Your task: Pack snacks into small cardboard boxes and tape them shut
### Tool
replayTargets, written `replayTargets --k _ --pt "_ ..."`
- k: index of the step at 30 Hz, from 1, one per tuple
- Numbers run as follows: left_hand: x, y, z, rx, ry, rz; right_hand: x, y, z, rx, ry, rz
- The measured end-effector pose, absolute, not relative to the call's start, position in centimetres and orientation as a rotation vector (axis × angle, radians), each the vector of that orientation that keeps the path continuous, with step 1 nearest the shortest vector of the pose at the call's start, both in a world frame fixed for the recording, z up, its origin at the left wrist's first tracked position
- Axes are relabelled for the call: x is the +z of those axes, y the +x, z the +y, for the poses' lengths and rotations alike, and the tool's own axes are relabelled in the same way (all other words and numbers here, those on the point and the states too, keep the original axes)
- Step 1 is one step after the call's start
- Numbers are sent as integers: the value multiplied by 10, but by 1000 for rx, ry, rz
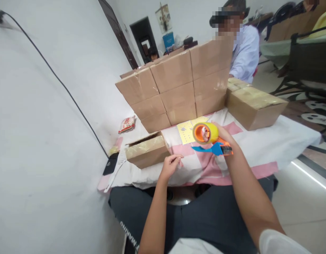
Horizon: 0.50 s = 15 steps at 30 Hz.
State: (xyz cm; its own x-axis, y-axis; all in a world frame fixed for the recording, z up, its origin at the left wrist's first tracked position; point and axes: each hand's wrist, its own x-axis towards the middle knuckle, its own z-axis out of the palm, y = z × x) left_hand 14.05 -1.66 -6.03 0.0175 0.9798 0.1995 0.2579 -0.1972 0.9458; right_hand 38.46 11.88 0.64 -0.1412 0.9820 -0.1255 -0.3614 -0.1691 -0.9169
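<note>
White wall fills the left of the frame, and a pink-and-white checked cloth [271, 141] covers the low surface at centre. Right hand [225, 135], just right of centre, is wrapped around a tape dispenser [212, 141] with an orange hub, yellow roll and blue blade guard, held above the cloth. Left hand [170, 165] rests loosely curled on the cloth, holding nothing, just beside a taped cardboard box [147, 151]. Behind, a wall of stacked boxes [176, 88], and a person in a pale shirt [245, 53] sits at upper right.
</note>
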Motion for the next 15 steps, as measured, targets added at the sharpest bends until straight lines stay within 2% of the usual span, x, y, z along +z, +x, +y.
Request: replayTargets --k 4,9,15 --pt "-30 136 -24 1400 1444 1319 -9 383 125 1347 -1115 -959" --pt "-11 133 -30 1561 1191 1293 -39 364 133 823 -1306 -1282" --pt "-11 126 -38 1659 1117 1287 -51 352 139 670 -1517 -1384"
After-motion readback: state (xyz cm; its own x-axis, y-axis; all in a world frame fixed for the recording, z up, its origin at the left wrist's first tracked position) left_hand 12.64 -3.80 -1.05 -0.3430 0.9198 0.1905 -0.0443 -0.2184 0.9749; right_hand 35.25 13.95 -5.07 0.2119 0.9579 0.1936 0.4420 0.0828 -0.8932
